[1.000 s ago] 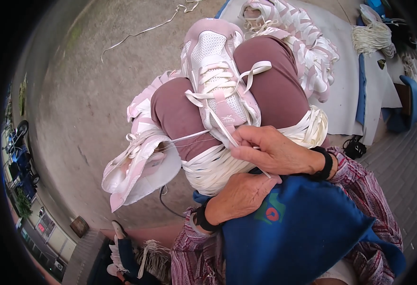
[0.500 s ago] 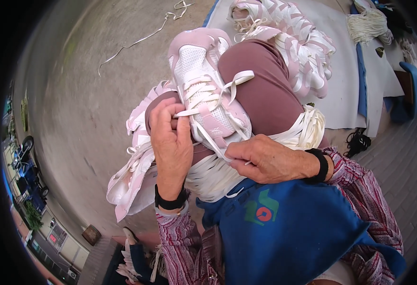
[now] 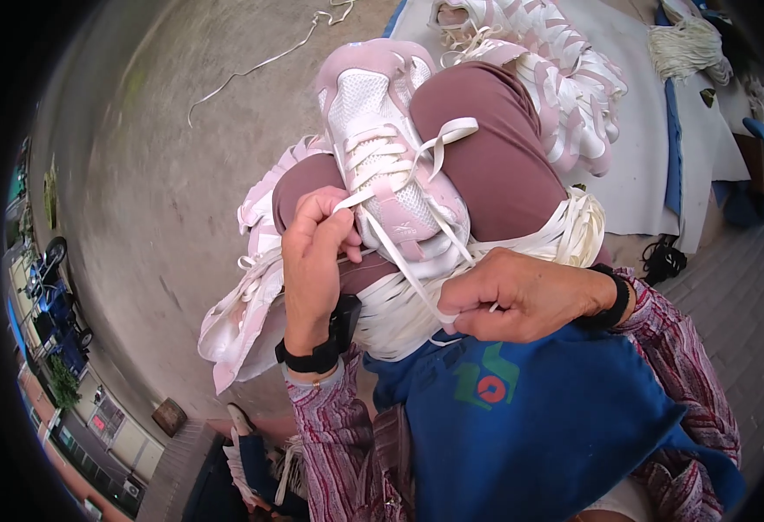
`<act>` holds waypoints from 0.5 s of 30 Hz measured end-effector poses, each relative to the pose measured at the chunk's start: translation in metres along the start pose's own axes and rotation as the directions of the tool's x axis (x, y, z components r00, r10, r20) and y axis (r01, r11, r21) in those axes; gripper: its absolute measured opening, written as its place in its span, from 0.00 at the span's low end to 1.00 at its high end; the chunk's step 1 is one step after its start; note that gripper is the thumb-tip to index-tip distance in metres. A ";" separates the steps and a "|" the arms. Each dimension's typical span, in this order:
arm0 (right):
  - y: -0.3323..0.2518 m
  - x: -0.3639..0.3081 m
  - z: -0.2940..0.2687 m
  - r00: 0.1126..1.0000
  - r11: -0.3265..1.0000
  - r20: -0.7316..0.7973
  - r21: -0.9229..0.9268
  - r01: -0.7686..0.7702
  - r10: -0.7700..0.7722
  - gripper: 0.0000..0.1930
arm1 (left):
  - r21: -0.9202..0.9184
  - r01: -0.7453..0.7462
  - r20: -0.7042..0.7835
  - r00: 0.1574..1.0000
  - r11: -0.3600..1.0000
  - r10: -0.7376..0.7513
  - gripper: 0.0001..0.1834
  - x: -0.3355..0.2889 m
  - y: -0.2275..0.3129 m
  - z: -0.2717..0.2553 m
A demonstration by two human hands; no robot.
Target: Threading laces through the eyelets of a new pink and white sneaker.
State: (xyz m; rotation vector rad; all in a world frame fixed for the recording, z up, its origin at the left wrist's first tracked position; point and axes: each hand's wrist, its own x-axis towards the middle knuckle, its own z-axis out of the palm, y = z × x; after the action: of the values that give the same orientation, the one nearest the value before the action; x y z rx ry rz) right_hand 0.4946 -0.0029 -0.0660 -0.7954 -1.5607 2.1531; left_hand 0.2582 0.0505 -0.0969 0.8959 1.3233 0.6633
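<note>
1 view is given, from the head camera. A pink and white shoe (image 3: 386, 152) is seen lying across the person's lap, its toe pointing toward 12 o'clock, resting on trousers of a dull brown-pink. The left hand (image 3: 312, 261) is placed at the shoe's 8 o'clock side, its fingertips pinched narrowly on a white lace (image 3: 417, 278) close to the lower eyelets. The same lace is drawn down toward 5 o'clock, where its other part is held in the closed fingers of the right hand (image 3: 521, 296). Both wrists are ringed by black bands.

A bundle of white laces (image 3: 399, 317) is tucked between the 2 hands and the lap. A blue apron (image 3: 521, 435) is spread at 6 o'clock, over checked sleeves. At 8 o'clock of the shoe, a second pink and white shoe upper (image 3: 243, 304) is hung off the knee. At 1 o'clock, a pile of similar uppers (image 3: 556, 78) is heaped on a white sheet (image 3: 651, 165). A loose lace (image 3: 251, 70) is left on the concrete floor (image 3: 138, 200) at 11 o'clock.
</note>
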 end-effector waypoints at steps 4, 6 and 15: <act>0.001 0.004 0.008 0.993 0.985 -0.115 -0.170 -0.037 0.018 0.05 | -0.303 -0.009 0.022 1.000 0.953 0.017 0.10 0.003 0.001 0.007; 0.003 0.005 0.011 0.986 0.974 -0.168 -0.221 -0.044 0.007 0.05 | -0.374 -0.006 0.009 1.000 0.927 0.010 0.09 0.008 -0.002 0.009; 0.001 0.002 0.019 0.975 0.961 -0.209 -0.277 0.008 -0.068 0.08 | -0.415 -0.025 -0.066 0.998 0.909 -0.003 0.10 0.011 -0.002 0.005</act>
State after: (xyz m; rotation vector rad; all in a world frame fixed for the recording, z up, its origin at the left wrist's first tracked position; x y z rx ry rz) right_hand 0.4806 -0.0160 -0.0629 -1.0401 -1.7627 1.7740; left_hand 0.2645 0.0573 -0.1044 0.5370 1.1712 0.9484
